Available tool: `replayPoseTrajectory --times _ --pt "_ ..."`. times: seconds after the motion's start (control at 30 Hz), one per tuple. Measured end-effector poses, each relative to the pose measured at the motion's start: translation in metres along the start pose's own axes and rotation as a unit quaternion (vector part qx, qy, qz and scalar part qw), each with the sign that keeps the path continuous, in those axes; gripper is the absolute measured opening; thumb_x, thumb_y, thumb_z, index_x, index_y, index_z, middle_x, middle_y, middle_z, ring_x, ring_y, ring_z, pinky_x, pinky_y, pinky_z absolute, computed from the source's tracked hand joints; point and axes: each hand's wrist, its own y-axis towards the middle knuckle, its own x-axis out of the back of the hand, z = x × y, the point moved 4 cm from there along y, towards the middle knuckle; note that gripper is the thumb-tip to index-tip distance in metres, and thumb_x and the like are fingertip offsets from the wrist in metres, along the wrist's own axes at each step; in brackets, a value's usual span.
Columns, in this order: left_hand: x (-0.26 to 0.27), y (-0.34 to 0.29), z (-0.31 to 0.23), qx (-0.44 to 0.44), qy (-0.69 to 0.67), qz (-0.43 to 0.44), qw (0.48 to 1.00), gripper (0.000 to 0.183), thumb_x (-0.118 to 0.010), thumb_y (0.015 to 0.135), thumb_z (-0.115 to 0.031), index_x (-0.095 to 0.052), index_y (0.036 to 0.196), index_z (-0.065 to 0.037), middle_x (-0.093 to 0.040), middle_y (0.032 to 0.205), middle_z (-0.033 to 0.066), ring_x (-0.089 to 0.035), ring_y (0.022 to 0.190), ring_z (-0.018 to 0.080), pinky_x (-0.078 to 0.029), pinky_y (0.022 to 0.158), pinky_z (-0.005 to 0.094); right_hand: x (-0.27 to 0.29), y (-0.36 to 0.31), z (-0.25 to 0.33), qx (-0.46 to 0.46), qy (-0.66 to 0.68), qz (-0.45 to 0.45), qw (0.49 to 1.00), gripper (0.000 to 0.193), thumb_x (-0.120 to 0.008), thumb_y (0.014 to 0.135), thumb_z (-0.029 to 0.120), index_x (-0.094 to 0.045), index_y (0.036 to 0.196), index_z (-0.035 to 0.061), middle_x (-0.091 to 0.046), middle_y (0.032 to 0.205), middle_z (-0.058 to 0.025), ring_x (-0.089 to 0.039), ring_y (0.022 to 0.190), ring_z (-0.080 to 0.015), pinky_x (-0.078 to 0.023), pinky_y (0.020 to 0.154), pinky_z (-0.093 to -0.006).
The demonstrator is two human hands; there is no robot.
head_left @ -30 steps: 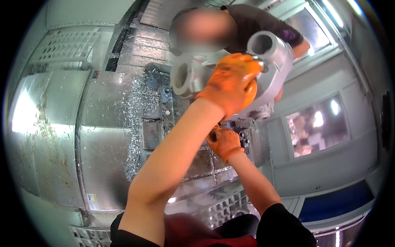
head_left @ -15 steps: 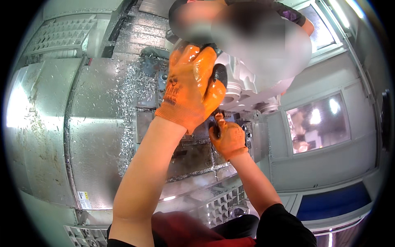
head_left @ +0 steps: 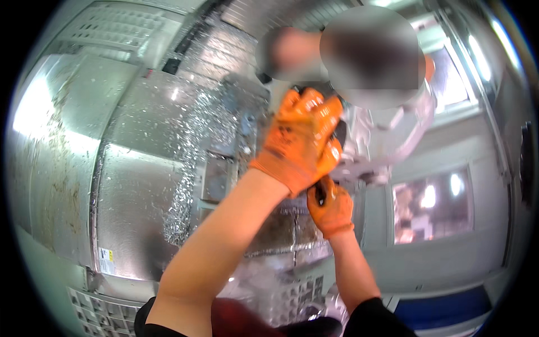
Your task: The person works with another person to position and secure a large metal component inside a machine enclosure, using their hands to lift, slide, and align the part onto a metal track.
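My left hand [head_left: 303, 140], in an orange rubber-coated glove with a dark palm, is closed right against the left side of a large pale grey metal casting [head_left: 387, 132]. Its fingers curl away from me, and what they grip is hidden behind the glove. Lower down and to the right, my right hand [head_left: 332, 209], gloved the same way, is closed just under the casting's near edge. Whatever lies in its fingers is dark and too hidden to name. Below the hands, metal fixture plates [head_left: 275, 230] show between my forearms.
Bright metal shavings [head_left: 193, 151] lie in a band left of my hands, beside sheet-metal covers [head_left: 135, 208]. A person [head_left: 370, 56], partly blurred out, is close beyond the casting. On the right is a grey panel with a window [head_left: 432, 205]; pale slotted grates [head_left: 104, 309] run along the bottom.
The whole view has shifted and tilted, so my hands and the casting appear farther right and lower. Both hands stay closed beside the casting; the person beyond has also shifted in view.
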Motion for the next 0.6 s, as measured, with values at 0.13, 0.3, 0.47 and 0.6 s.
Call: replayPoseTrajectory --times 0.13,0.3,0.47,0.6 --pt "-0.006 -0.003 -0.001 0.089 -0.073 0.008 0.993 0.049 -0.057 0.073 -0.01 -0.061 0.122 -0.003 -0.058 0.125 0.0195 -0.05 0.121 0.0399 -0.037 0.105 0.0472 0.004 -0.004 0.011 -0.073 -0.049 0.075 0.993 0.045 -0.057 0.087 0.031 -0.06 0.128 0.012 -0.069 0.085 -0.0188 -0.066 0.08 -0.04 -0.052 0.074 -0.0482" --pt "0.003 -0.002 -0.002 0.069 -0.085 -0.042 0.993 0.045 -0.059 0.075 -0.008 -0.062 0.12 -0.004 -0.057 0.125 0.0198 -0.05 0.118 0.0416 -0.038 0.103 0.0472 0.005 0.003 0.007 -0.063 -0.021 0.044 0.997 0.044 -0.056 0.088 0.03 -0.059 0.128 0.0125 -0.07 0.093 -0.0184 -0.067 0.088 -0.0383 -0.052 0.078 -0.0467" --pt "0.003 -0.006 0.001 0.074 -0.103 -0.053 0.991 0.047 -0.061 0.073 -0.008 -0.059 0.12 -0.003 -0.058 0.117 0.0189 -0.051 0.109 0.0427 -0.042 0.097 0.0476 0.014 0.005 0.015 -0.094 0.011 0.082 0.992 0.041 -0.055 0.089 0.031 -0.062 0.125 0.0136 -0.07 0.1 -0.018 -0.066 0.095 -0.0379 -0.052 0.083 -0.0463" --pt "0.008 -0.003 0.003 0.042 -0.106 -0.089 0.99 0.045 -0.06 0.071 -0.008 -0.06 0.115 -0.002 -0.058 0.114 0.0185 -0.051 0.105 0.0423 -0.043 0.093 0.0482 0.012 0.008 0.01 -0.11 0.023 0.094 0.989 0.039 -0.055 0.089 0.034 -0.064 0.121 0.0142 -0.07 0.101 -0.0185 -0.065 0.096 -0.0389 -0.051 0.087 -0.0459"
